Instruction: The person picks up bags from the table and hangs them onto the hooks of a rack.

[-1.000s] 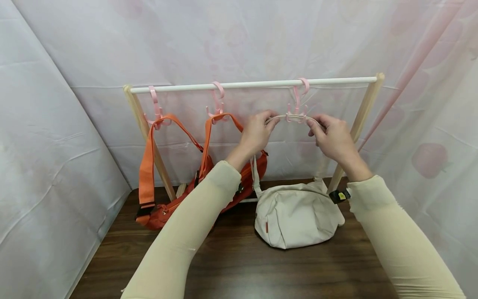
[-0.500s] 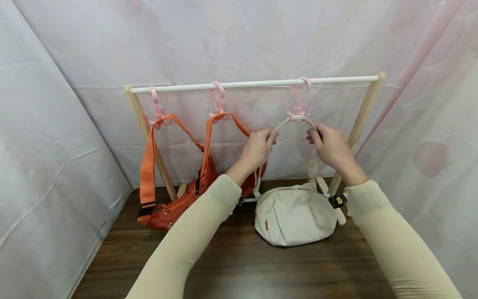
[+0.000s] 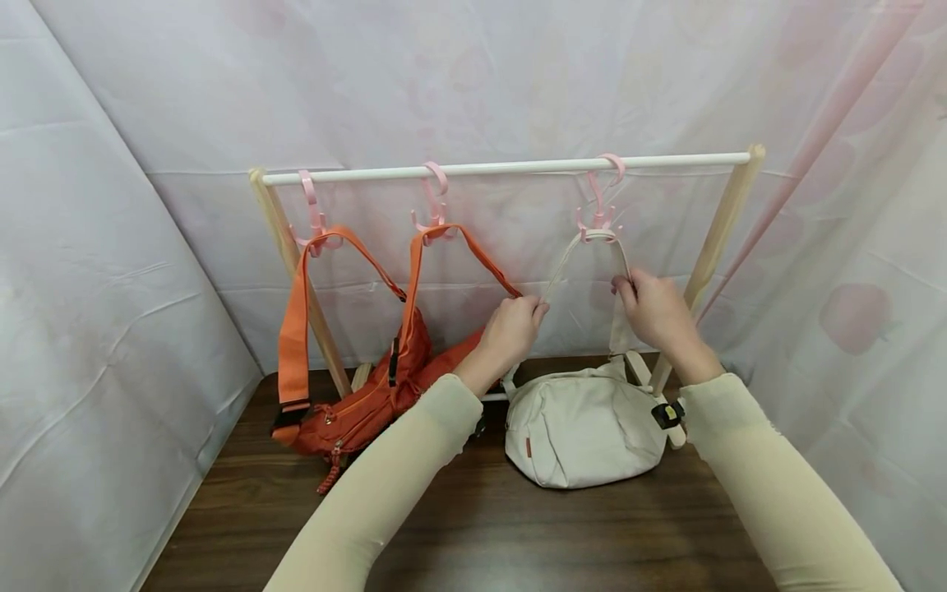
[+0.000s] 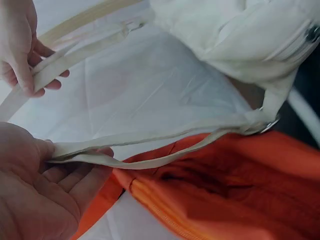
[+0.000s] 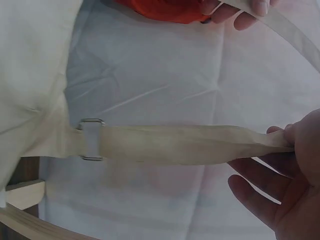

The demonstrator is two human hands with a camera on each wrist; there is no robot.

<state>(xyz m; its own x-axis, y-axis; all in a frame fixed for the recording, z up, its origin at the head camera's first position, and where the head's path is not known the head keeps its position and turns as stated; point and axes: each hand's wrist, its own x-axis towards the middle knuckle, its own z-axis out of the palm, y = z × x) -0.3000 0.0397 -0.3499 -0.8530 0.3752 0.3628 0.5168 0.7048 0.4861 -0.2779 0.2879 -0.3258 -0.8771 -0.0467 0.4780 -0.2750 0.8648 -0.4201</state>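
Note:
A cream shoulder bag (image 3: 588, 427) sits on the table under the right-hand pink hook (image 3: 596, 215), its strap (image 3: 568, 255) looped over that hook. My left hand (image 3: 510, 333) pinches the strap's left side, between thumb and fingers; in the left wrist view the strap (image 4: 150, 137) is doubled there and runs to a metal ring on the bag. On the other side my right hand (image 3: 654, 312) pinches the strap below the hook. In the right wrist view that strap (image 5: 170, 145) stretches from a metal buckle (image 5: 92, 140) to my fingers.
Orange bags (image 3: 370, 403) hang by straps from two more pink hooks (image 3: 435, 215) on the left, partly behind my left forearm. The rack has a white bar (image 3: 510, 168) and wooden posts (image 3: 723, 226). It stands on a dark wooden table (image 3: 473, 510), with pale curtains (image 3: 473, 74) around.
Both hands have slid down and away from the hook along the strap, the left one further. The strap now hangs in a steeper arch over the hook. The cream bag has barely moved.

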